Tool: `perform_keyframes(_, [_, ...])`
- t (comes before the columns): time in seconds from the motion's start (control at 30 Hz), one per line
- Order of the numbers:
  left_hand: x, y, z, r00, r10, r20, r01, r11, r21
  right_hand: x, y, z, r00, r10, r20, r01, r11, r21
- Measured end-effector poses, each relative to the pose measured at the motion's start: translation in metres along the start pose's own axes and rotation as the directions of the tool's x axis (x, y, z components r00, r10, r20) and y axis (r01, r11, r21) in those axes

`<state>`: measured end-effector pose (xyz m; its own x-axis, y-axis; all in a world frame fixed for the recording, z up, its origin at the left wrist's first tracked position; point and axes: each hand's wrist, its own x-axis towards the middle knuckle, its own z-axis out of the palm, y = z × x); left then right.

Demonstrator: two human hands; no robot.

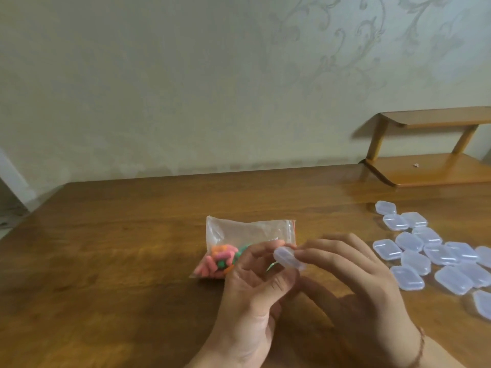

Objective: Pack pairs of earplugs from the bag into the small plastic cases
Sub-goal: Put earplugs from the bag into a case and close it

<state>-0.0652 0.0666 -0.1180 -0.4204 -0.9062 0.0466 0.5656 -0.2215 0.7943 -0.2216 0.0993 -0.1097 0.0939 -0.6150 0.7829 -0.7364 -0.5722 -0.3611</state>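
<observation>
Above the wooden table (106, 261), near its front edge, both hands are holding 1 small clear case (289, 258) between them. The left hand (252, 282) is curling its fingers around the case's left end, while the right hand (353, 282) is pinching the right end with its fingertips, the other fingers fanning out loosely. Whether the case's lid is open or closed cannot be told. Just behind the left hand, a clear plastic bag (249, 232) is lying flat on the table, and pink, orange and green earplugs (220, 261) are bunching in its left part, partly hidden by the fingers. To the right, well apart from the bag, a cluster of clear cases (435, 251) is lying on the table, many of them touching or overlapping. Farther back on the right, a small wooden shelf (430, 152) is standing against the patterned wall (186, 75).
</observation>
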Motion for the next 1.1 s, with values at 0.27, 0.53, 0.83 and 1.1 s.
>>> perform_keyframes(0.27, [-0.007,-0.002,0.003,0.985,-0.103,0.138,0.124,0.981,-0.147,-0.003,-0.006,0.004,0.987,0.156,-0.039,-0.139,0.949,0.284])
perform_keyframes(0.53, [-0.002,-0.001,-0.004,0.989,-0.024,0.143,0.027,0.999,-0.025,-0.006,-0.001,-0.008,0.999,0.031,-0.030,-0.026,0.988,0.153])
perform_keyframes(0.83, [-0.008,0.001,-0.007,0.967,-0.057,0.250,0.092,0.987,-0.131,-0.006,-0.007,-0.005,0.998,0.021,-0.061,-0.006,0.972,0.236])
perform_keyframes(1.1, [-0.005,-0.001,-0.008,0.994,-0.040,0.106,0.040,0.999,-0.004,-0.002,-0.005,-0.009,0.999,0.008,-0.035,-0.003,0.992,0.126])
